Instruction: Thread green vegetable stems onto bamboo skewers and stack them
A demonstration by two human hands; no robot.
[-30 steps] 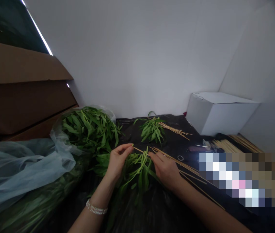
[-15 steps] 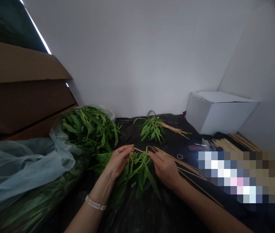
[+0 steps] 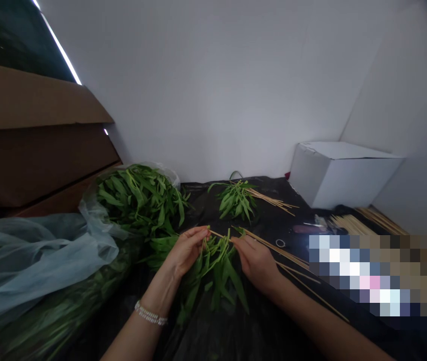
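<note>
A thin bamboo stick (image 3: 218,233) runs between my two hands, with stems of long-leaved greens (image 3: 219,273) on it, their leaves hanging down toward me. My left hand (image 3: 185,248) is closed in a pinch at the stick's left end, where a green stem tip shows at the fingertips. On the other side, my right hand (image 3: 256,260) pinches at the right end of the stems; its fingers partly hide what they hold. Beyond the hands lies a bunch of greens (image 3: 237,198) on sticks. More loose sticks (image 3: 277,245) lie beside and under my right hand.
To the left, a clear plastic bag (image 3: 96,238) is full of greens (image 3: 141,193), beside a cardboard box (image 3: 40,160). A white box (image 3: 352,175) stands at the back right. Piled sticks (image 3: 343,223), a tool with a dark handle (image 3: 307,228) and a small ring (image 3: 280,243) lie right.
Both hands stay nearly in place, still pinching. The hanging leaves have shifted slightly, and a bit of green now shows just behind my right fingers.
</note>
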